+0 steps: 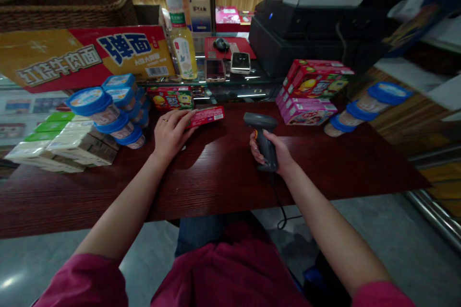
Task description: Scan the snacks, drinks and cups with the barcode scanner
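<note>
My left hand (172, 130) rests on the dark wooden counter (216, 177), its fingers closed on one end of a small red box (207, 116) that lies flat. My right hand (273, 153) is wrapped round the handle of a grey barcode scanner (262, 136), whose head points away toward the red box. The scanner's cable (279, 201) hangs down over the counter's near edge.
Blue-lidded tubs (108, 108) and green-white cartons (61, 141) are stacked at left. Pink and red boxes (309, 91) and more tubs (363, 105) lie at right. Behind are a drink bottle (182, 38), two phones (228, 66), a mouse (220, 44) and a black printer (306, 33).
</note>
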`<action>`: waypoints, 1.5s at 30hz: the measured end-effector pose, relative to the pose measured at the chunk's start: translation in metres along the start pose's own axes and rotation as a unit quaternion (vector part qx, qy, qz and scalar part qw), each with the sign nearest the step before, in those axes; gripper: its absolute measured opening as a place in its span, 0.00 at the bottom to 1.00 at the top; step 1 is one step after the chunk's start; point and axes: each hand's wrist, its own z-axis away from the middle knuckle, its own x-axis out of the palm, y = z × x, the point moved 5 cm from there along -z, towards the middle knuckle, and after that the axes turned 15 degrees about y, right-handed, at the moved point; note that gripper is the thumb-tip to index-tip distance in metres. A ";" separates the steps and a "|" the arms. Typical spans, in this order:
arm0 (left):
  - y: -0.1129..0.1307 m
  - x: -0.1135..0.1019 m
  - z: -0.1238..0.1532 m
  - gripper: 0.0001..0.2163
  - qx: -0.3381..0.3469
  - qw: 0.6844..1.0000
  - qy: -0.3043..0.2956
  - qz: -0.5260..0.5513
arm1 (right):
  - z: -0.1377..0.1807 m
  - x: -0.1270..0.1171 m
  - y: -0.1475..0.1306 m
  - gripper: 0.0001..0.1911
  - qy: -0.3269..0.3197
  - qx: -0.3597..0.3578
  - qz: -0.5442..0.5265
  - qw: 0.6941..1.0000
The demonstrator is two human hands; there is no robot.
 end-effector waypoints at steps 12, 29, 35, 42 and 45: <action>0.112 0.065 -0.077 0.21 -0.054 0.978 0.064 0.193 | 0.069 -0.116 -0.059 0.18 0.118 -0.116 -0.051 0.985; 0.262 0.171 -0.184 0.17 0.047 0.985 0.010 0.163 | 0.082 -0.138 -0.058 0.17 0.157 -0.137 -0.069 0.976; 0.262 0.176 -0.182 0.21 0.054 0.989 -0.022 0.136 | 0.079 -0.136 -0.053 0.18 0.144 -0.124 -0.070 0.979; 0.266 0.188 -0.177 0.23 0.039 0.988 -0.027 0.149 | 0.077 -0.133 -0.053 0.17 0.147 -0.119 -0.066 0.980; 0.269 0.186 -0.173 0.25 0.039 0.988 -0.016 0.147 | 0.078 -0.133 -0.053 0.17 0.153 -0.116 -0.064 0.979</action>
